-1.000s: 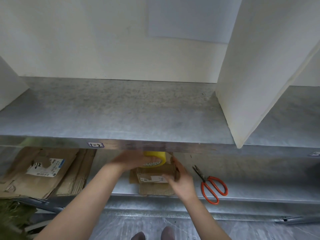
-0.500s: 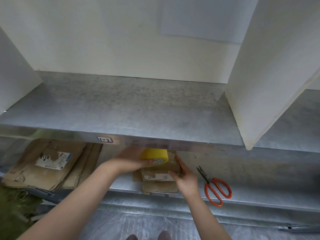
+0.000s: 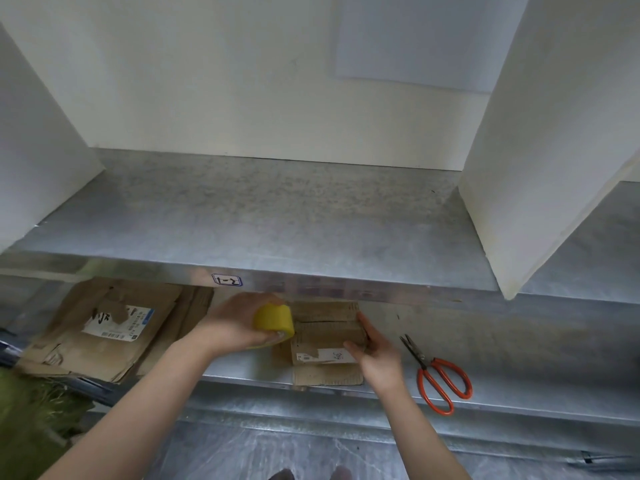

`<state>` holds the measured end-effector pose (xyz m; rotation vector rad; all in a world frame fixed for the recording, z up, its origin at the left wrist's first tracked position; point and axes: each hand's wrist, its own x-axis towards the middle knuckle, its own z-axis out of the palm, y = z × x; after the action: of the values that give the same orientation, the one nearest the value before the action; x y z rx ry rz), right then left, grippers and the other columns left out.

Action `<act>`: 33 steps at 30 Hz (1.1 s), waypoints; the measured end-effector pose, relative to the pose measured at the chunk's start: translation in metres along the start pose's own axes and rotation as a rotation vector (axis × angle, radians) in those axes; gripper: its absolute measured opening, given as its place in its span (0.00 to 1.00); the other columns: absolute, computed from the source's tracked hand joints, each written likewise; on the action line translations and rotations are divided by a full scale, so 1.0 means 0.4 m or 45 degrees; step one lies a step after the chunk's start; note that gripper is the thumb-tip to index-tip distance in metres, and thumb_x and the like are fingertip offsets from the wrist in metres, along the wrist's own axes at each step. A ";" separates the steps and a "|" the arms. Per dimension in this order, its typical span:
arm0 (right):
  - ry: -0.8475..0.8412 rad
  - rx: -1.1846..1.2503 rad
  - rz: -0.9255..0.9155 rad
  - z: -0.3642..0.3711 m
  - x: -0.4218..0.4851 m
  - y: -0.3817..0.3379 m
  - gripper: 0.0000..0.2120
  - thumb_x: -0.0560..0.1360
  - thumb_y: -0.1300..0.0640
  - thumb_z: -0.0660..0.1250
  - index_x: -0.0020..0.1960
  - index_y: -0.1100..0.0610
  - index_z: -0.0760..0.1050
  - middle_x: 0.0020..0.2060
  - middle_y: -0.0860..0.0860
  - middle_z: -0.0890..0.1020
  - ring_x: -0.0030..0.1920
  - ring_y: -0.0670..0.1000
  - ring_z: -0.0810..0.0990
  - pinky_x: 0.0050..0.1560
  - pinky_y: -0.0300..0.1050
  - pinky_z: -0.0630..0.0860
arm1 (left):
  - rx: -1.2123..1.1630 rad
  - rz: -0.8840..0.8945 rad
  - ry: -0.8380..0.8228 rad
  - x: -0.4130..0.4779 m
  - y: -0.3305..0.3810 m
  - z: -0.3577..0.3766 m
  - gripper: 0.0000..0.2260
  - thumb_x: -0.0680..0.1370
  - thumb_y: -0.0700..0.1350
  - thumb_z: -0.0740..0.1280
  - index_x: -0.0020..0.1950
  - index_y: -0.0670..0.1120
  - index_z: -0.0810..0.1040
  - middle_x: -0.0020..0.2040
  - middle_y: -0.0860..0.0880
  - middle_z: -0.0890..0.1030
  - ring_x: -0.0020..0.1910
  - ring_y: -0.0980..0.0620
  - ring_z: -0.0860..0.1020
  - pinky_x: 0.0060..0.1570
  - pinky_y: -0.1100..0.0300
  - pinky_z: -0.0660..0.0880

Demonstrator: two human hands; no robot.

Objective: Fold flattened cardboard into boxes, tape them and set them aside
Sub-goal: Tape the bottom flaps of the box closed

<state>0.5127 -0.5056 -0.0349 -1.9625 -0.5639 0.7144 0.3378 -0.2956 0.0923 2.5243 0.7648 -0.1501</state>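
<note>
Pulled left from the box (image 3: 325,336), left hand (image 3: 235,323) grips tape roll (image 3: 273,318); right hand (image 3: 375,355) flat against box.

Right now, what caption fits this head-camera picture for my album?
Left hand holds yellow tape roll, right hand steadies small cardboard box on lower shelf, scissors beside.
</note>
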 end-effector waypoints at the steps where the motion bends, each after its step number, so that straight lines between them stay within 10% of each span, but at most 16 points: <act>1: -0.005 -0.008 0.005 0.000 0.000 -0.001 0.30 0.73 0.50 0.72 0.72 0.39 0.65 0.63 0.46 0.79 0.64 0.47 0.76 0.62 0.38 0.73 | 0.043 -0.001 -0.026 0.001 -0.016 0.011 0.26 0.70 0.62 0.71 0.66 0.60 0.69 0.64 0.57 0.73 0.62 0.54 0.71 0.58 0.59 0.70; 19: -0.035 0.044 0.047 0.005 0.003 -0.010 0.28 0.63 0.36 0.71 0.58 0.18 0.63 0.60 0.43 0.80 0.59 0.46 0.80 0.59 0.51 0.79 | 0.069 -0.158 -0.126 0.063 -0.140 0.158 0.27 0.73 0.57 0.70 0.70 0.60 0.66 0.70 0.52 0.69 0.70 0.50 0.63 0.64 0.57 0.65; 28: -0.012 -0.011 0.005 0.003 -0.002 -0.019 0.29 0.72 0.48 0.73 0.63 0.25 0.62 0.59 0.43 0.80 0.59 0.46 0.79 0.59 0.49 0.79 | -0.248 -0.056 -0.066 0.038 -0.164 0.155 0.30 0.72 0.58 0.71 0.70 0.62 0.61 0.66 0.53 0.70 0.64 0.50 0.68 0.59 0.57 0.67; 33: 0.056 -0.063 -0.026 0.019 -0.009 -0.015 0.28 0.74 0.52 0.72 0.69 0.36 0.65 0.57 0.42 0.80 0.58 0.44 0.79 0.55 0.30 0.73 | -0.245 -0.087 0.012 0.021 -0.191 0.157 0.21 0.72 0.56 0.73 0.61 0.59 0.68 0.58 0.55 0.73 0.56 0.51 0.73 0.51 0.58 0.72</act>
<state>0.5044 -0.5006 -0.0316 -2.0101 -0.5792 0.6489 0.3054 -0.2671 0.0028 2.3203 0.8284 -0.0829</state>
